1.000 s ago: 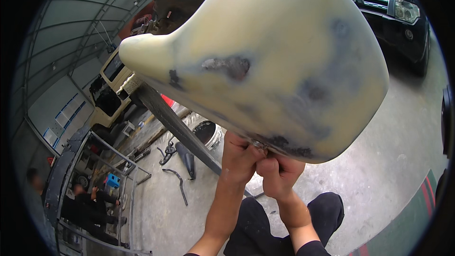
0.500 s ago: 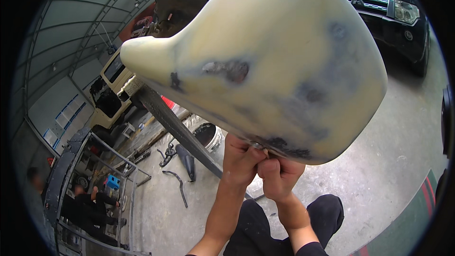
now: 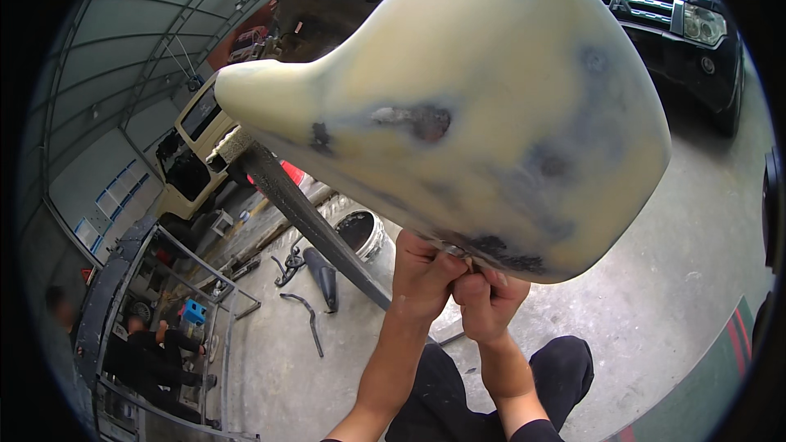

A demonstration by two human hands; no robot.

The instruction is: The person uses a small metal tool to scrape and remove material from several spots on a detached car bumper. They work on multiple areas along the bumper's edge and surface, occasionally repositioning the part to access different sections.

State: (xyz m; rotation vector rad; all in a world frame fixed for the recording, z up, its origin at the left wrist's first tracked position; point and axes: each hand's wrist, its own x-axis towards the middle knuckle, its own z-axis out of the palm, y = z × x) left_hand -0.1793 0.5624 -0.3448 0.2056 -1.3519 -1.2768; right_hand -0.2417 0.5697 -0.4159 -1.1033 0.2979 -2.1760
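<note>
The large cream panel (image 3: 483,41), blotched grey and dark, is raised directly in front of you above the floor (image 3: 270,389). Your left hand (image 3: 422,278) and right hand (image 3: 491,301) meet, just beside each other, at its lower edge, near a dark, rough patch. Your fingers are curled in on both hands; you cannot tell from here what, if anything, they pinch. A dark slanting beam (image 3: 311,229) with a padded end (image 3: 232,146) stands below the panel's left part. Beyond it you have a white bucket (image 3: 376,244), a black tapered part (image 3: 322,280) and a bent black tube (image 3: 313,326) on the floor. A dark car (image 3: 667,45) stands to your upper right.
</note>
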